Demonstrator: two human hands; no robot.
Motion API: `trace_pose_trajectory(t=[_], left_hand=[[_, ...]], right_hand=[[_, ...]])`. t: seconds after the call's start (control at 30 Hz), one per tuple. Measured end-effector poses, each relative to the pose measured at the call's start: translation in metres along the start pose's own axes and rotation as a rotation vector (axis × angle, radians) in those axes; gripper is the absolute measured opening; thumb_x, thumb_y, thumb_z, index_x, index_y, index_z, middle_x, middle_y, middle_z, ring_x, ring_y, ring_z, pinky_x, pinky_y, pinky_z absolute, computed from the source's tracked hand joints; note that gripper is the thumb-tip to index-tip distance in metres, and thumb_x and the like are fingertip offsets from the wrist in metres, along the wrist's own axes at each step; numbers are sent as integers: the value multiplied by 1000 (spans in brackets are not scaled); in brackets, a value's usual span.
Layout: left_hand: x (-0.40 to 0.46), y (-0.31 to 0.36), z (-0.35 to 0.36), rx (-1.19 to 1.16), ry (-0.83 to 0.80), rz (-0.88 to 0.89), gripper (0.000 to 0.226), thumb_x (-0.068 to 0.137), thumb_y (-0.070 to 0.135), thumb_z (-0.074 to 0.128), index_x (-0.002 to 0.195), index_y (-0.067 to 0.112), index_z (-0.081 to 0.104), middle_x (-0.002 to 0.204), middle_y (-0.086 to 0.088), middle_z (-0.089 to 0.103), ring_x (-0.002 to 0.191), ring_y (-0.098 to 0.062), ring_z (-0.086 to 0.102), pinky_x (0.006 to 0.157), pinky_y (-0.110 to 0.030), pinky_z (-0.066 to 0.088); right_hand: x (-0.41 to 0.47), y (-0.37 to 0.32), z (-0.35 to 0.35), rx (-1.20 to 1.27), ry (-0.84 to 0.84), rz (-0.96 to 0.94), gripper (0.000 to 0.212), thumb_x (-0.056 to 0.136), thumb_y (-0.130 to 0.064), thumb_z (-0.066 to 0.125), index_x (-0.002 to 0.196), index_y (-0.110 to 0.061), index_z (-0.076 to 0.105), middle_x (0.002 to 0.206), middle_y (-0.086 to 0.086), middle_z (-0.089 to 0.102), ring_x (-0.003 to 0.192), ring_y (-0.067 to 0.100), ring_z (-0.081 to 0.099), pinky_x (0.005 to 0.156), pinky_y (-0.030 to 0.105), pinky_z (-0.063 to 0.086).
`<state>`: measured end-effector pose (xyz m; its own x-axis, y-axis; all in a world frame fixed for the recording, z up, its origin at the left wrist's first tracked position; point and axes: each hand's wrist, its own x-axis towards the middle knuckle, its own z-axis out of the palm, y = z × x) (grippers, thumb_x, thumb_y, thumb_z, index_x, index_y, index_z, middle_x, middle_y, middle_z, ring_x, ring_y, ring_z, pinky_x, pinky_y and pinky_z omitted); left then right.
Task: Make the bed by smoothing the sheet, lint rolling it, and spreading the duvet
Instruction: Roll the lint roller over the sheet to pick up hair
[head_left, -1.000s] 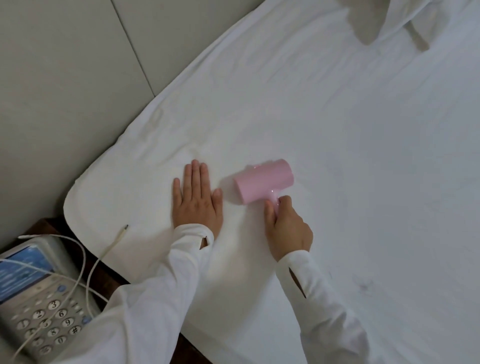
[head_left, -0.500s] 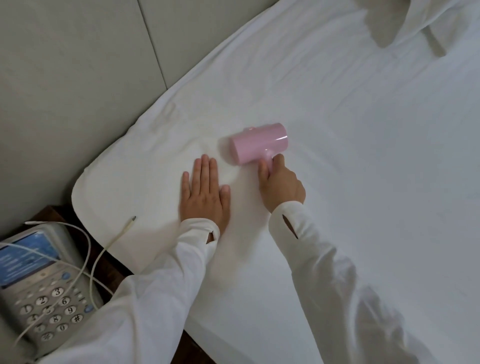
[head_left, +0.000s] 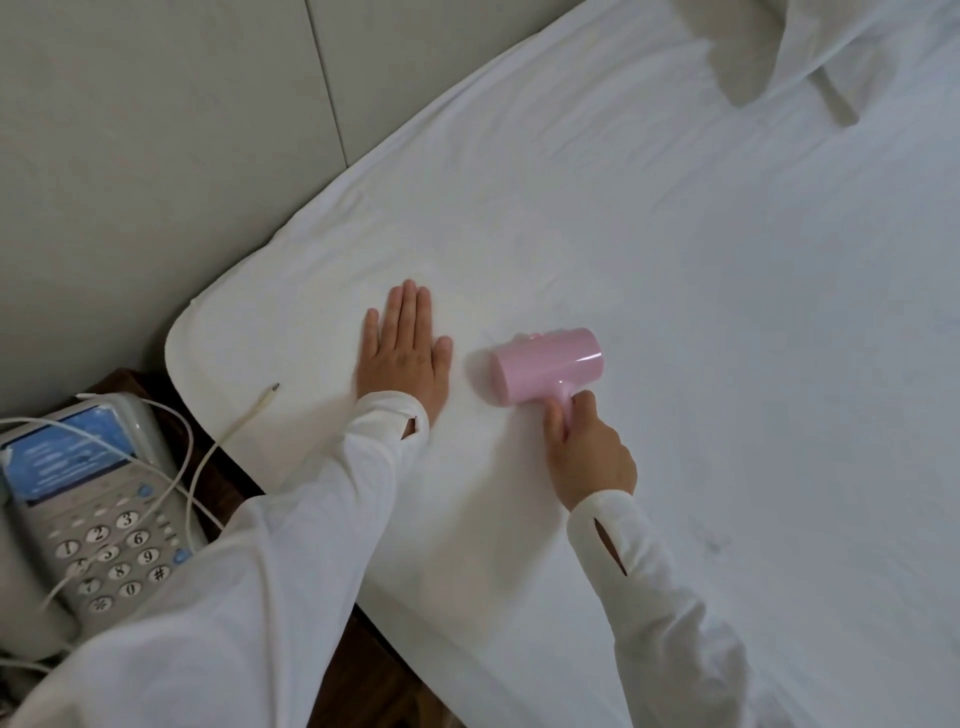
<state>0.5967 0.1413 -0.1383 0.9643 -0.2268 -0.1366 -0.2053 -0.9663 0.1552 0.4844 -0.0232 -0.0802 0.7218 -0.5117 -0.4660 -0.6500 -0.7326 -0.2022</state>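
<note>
the left hand (head_left: 402, 358) lies flat on the white sheet (head_left: 675, 312), palm down, its fingers (head_left: 410, 312) straight and close together, pointing toward the wall and holding nothing. it sits near the rounded corner of the bed (head_left: 179, 343). just beside it, on its right, the pink lint roller (head_left: 548, 364) lies with its drum on the sheet, the drum's long axis running roughly left to right and tilted a little. the hand and the drum are near but apart, with a strip of bare sheet between them.

the right hand (head_left: 589, 452) grips the roller's short pink handle (head_left: 566, 402), fingers curled round it with the thumb along the side, directly below the drum. both arms wear white long sleeves (head_left: 291, 545) with a small slit at each cuff.

the sheet shows soft creases around the hands and toward the wall. at the top right edge a bunched fold of white bedding (head_left: 831, 47) rests on the bed; whether it is the duvet cannot be told.

a thin white cable (head_left: 244, 415) lies with its tip on the sheet near the bed's corner. beside the bed, at the lower left, a desk phone (head_left: 98, 519) with number keys sits on a dark wooden worktop (head_left: 228, 478), cords draped across it. a pale panelled wall (head_left: 156, 156) runs along the bed's far edge.
</note>
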Motion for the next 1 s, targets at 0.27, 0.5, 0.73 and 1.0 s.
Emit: trace_pose_trajectory(t=[0.27,0.5,0.73,1.0], left_hand=[[-51,5,5,0,-26,-29,76,84,44,-10,151,9,2,159,-5,0,147,-17,-1,117,-36,-4],[-94,12,5,-7,-109,-54,63,96,40,6,151,10,-4,159,-4,-8,146,-16,-9,118,-34,-6],[-88,-1,-12,-47,-29,-56,59,100,31,26,151,8,4,160,-4,-2,147,-15,-4,116,-28,6],[-49,-45,-12,-1,-18,-114,57,101,33,19,152,17,1,160,1,-3,146,-13,-5,118,-34,-5]], right_hand=[[-49,50,6,6,-29,5,32,100,-49,27,94,-19,33,74,3,54,73,33,56,65,36,44],[-84,83,-10,85,-43,50,37,97,-53,33,91,-18,42,73,1,57,69,29,54,63,34,39],[-87,60,-44,197,40,-98,36,94,-59,39,92,-25,50,70,-4,61,69,24,58,65,34,43],[-30,-4,-8,93,-59,-126,52,92,-66,30,85,-21,55,72,-2,59,73,28,57,64,33,39]])
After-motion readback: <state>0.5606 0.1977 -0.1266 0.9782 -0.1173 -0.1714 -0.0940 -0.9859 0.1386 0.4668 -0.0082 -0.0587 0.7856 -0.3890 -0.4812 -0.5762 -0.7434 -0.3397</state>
